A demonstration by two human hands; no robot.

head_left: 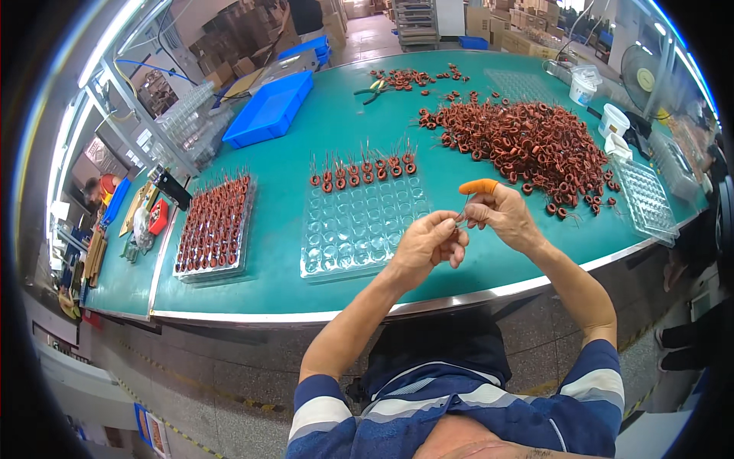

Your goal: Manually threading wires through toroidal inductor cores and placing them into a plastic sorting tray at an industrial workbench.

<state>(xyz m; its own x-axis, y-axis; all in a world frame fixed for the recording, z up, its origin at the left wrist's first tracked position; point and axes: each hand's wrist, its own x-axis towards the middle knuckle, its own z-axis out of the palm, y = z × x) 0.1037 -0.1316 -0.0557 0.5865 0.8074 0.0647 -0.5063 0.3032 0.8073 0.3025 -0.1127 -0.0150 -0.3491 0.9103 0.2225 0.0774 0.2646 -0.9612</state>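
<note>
My left hand (pixel 433 240) is closed in a pinch, its fingertips meeting those of my right hand (pixel 501 217). Between them is a small reddish-brown wire-wound ring coil (pixel 459 219), mostly covered by the fingers. An orange finger cot (pixel 479 187) covers one raised finger of the right hand. Just left of my hands lies a clear plastic tray (pixel 311 256) with round pockets; its far rows carry upright ring coils (pixel 354 181) with wire leads pointing up. Beyond the right hand spreads a large heap of loose ring coils (pixel 527 141).
On the left stands a stack of trays filled with coils (pixel 214 226). Farther back are a blue bin (pixel 269 111), pliers (pixel 373 92) and a smaller scatter of coils (pixel 405 79). White tubs (pixel 613 121) and another clear tray (pixel 646 200) sit at the right.
</note>
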